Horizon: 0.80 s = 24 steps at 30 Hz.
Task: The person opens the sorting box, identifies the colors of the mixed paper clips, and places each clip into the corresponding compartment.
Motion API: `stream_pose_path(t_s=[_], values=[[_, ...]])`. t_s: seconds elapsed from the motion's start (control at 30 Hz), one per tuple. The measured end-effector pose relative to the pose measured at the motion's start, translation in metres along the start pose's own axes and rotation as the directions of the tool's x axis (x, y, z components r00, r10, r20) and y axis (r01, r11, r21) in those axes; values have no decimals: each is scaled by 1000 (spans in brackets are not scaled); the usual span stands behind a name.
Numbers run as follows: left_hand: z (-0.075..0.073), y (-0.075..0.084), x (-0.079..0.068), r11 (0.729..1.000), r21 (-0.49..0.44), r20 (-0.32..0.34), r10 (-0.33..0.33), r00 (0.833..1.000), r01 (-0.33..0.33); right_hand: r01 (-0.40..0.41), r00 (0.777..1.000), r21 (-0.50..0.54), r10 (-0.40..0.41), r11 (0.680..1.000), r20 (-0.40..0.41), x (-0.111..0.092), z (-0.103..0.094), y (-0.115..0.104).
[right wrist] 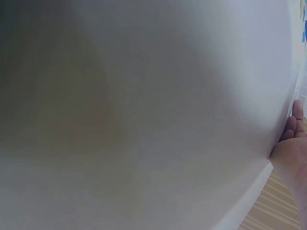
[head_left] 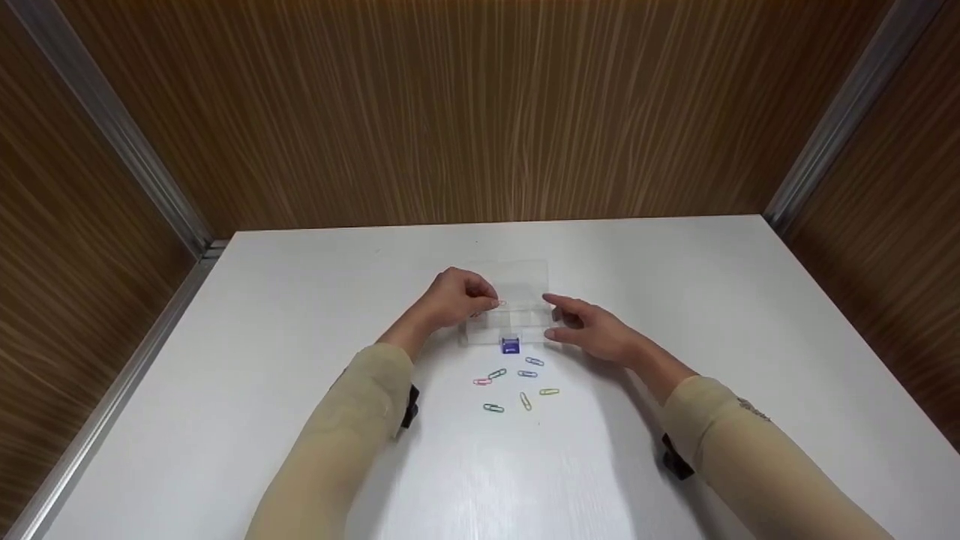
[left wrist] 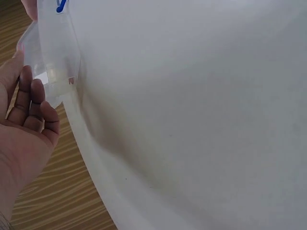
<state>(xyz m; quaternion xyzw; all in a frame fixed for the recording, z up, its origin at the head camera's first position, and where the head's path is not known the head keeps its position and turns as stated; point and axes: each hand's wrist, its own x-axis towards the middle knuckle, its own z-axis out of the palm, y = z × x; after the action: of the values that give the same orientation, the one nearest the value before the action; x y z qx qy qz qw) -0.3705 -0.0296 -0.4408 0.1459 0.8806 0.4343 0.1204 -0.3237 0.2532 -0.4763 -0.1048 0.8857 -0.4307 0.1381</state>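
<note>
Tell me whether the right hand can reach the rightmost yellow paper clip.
Probably yes: the right hand is at the edge of the clear box, and nothing visible lies between hand and yellow paper clip.

Surface finishes recorded: clear plastic, coated wire, cloth, wood grain and metal.
The clear rectangular plastic box [head_left: 484, 336] is seen to be thin-walled, smooth and see-through, slightly milky in the left wrist view; its small blue-violet plastic latch [head_left: 511, 346] is solid-coloured. The coloured looped wire paper clips [head_left: 497, 373] are judged slim and smooth, apparently plastic-coated. The white flat tabletop [head_left: 225, 420] is found smooth, with a soft gloss under reflected light; its base material cannot be determined. The brown striped wood-grain wall panels [head_left: 480, 112] are noted as low-sheen. The grey straight corner rails [head_left: 135, 146] are finished in dull metal. Matt, lightly creased cloth is observed on the beige long sleeves [head_left: 322, 442].
</note>
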Motion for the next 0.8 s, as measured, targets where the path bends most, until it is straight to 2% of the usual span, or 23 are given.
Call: stream_pose_path(t_s=[0.3,0.47,0.8], values=[[4,-3,2,999,17,12,43,999,-43,15,1000,13,-15,1000,4,0,-1,1],[4,-3,1,999,8,14,41,999,-41,5,1000,12,-5,1000,9,0,0,1],[-13,3,-15,996,-28,-11,83,997,-83,-10,1000,6,10,1000,11,3,-1,-1]])
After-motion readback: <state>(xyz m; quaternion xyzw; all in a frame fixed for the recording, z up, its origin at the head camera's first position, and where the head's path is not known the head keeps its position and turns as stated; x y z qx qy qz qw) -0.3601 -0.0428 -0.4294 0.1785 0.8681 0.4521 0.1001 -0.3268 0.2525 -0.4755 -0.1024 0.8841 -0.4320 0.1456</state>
